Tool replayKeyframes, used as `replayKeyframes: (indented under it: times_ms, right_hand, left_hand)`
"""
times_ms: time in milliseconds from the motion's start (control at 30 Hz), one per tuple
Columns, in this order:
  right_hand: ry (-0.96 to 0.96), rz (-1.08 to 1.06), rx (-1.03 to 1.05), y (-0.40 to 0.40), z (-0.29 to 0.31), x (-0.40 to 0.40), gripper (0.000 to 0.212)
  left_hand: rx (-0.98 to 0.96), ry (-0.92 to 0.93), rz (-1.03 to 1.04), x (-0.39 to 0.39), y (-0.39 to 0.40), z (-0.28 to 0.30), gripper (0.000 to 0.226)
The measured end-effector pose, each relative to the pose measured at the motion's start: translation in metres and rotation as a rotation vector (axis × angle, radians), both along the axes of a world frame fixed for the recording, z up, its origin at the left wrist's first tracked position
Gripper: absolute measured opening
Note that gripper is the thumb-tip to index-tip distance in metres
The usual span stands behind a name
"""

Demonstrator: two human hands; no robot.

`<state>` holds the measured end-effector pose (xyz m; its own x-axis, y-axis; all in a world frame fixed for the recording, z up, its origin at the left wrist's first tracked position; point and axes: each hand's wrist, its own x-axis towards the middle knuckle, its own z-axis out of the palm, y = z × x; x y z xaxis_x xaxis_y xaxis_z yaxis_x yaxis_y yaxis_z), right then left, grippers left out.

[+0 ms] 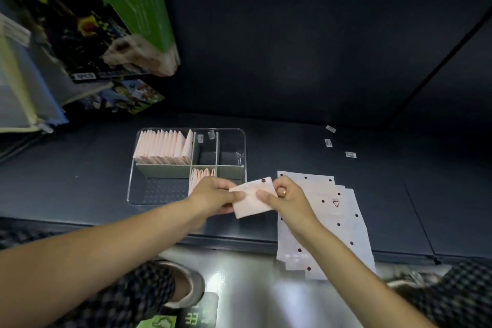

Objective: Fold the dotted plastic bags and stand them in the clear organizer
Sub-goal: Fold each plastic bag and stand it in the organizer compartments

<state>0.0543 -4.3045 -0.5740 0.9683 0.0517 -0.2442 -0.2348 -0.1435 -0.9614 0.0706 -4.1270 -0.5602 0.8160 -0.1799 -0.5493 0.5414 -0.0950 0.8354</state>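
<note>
Hiding the organizer (pixel 149 146) front, both hands pinch a bag (pixel 251 198).

Organizer's (pixel 186 168) near corner behind left hand (pixel 213 196)

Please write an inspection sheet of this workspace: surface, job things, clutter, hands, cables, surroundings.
Surface: dark shelf, matte.
Job things: clear organizer holds a long row of folded bags standing in its far left compartment, and a short row in a near one; flat dotted bags are stacked at right, overhanging the shelf edge.
Clutter: three small labels on the shelf at far right.
Hands: left hand and right hand both pinch one partly folded bag.
Cables: nothing seen.
Surroundings: hanging packaged goods at upper left; glossy floor below.
</note>
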Motion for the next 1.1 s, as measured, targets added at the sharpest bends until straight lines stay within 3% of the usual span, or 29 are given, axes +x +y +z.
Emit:
replayKeyframes:
  times_ms: [67,133,200,300,400,533,733,900,1100]
  right_hand:
    - [-0.023,0.054,-0.061,0.014,0.005,-0.007,0.034]
    - [-0.033,0.166,-0.171,0.025,0.007,-0.011,0.042]
    - [-0.062,0.283,-0.345,0.037,0.005,-0.015,0.027]
    - [-0.089,0.273,-0.510,0.050,-0.005,-0.021,0.003]
    - [-0.035,0.151,-0.487,0.053,-0.014,-0.024,0.008]
    - [0.085,-0.022,-0.353,0.054,-0.027,-0.037,0.021]
    - [0.162,-0.098,-0.162,0.065,-0.034,-0.052,0.019]
    - [0.112,-0.106,-0.197,0.061,-0.024,-0.033,0.011]
    - [0.079,-0.053,-0.333,0.079,-0.023,0.020,0.016]
  left_hand:
    - [0.200,-0.170,-0.174,0.003,0.018,0.007,0.011]
    - [0.715,-0.479,-0.600,0.010,0.034,0.015,0.007]
    - [1.014,-0.646,-0.889,0.015,0.040,0.020,0.012]
    - [0.980,-0.681,-0.933,0.022,0.039,0.015,0.013]
    - [1.038,-0.765,-0.946,0.027,0.047,-0.002,0.021]
    - [1.233,-0.897,-1.118,0.026,0.073,-0.028,0.046]
    - [1.269,-0.946,-1.294,0.029,0.075,-0.045,0.058]
    - [1.256,-0.977,-1.293,0.033,0.090,-0.049,0.052]
    - [1.285,-0.970,-1.295,0.038,0.102,-0.049,0.041]
